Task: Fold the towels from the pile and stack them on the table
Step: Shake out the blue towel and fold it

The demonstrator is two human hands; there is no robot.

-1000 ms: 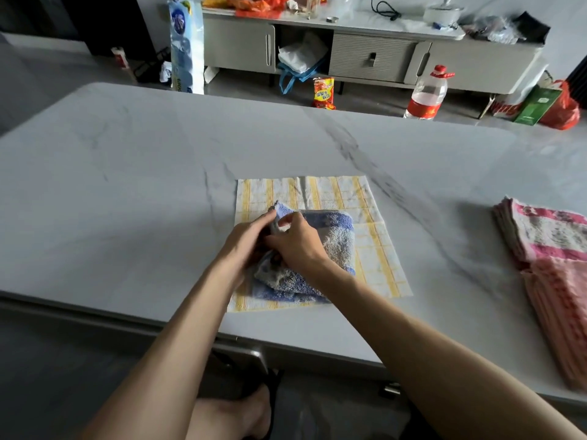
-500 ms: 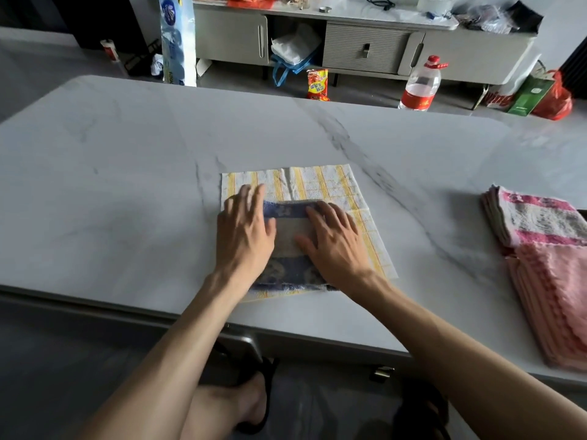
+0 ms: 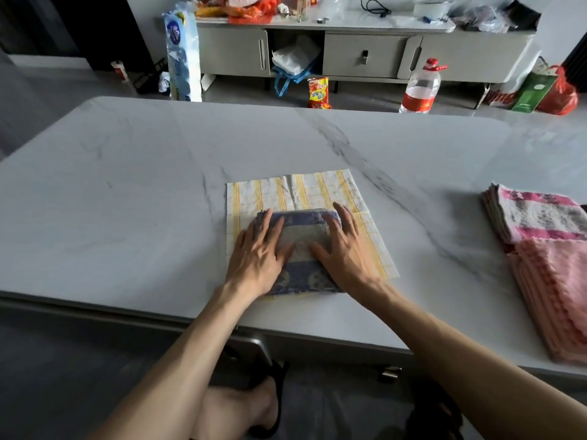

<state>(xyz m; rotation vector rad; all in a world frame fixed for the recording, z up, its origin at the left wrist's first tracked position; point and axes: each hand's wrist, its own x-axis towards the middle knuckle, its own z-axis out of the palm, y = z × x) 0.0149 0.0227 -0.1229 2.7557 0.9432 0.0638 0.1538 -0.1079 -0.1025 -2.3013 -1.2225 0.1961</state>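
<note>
where a second ago both hands pinched a loose fold, the left hand (image 3: pixel 258 259) and right hand (image 3: pixel 348 253) now lie flat and unclenched, grasping nothing, pressing the blue towel (image 3: pixel 301 246) onto the yellow-striped towel (image 3: pixel 295 192) near the surface (image 3: pixel 127 192) front edge; likely this fold is done. head view only: palms hide the blue towel's side edges, and the pink pile (image 3: pixel 546 249) is cut off at right.
</note>
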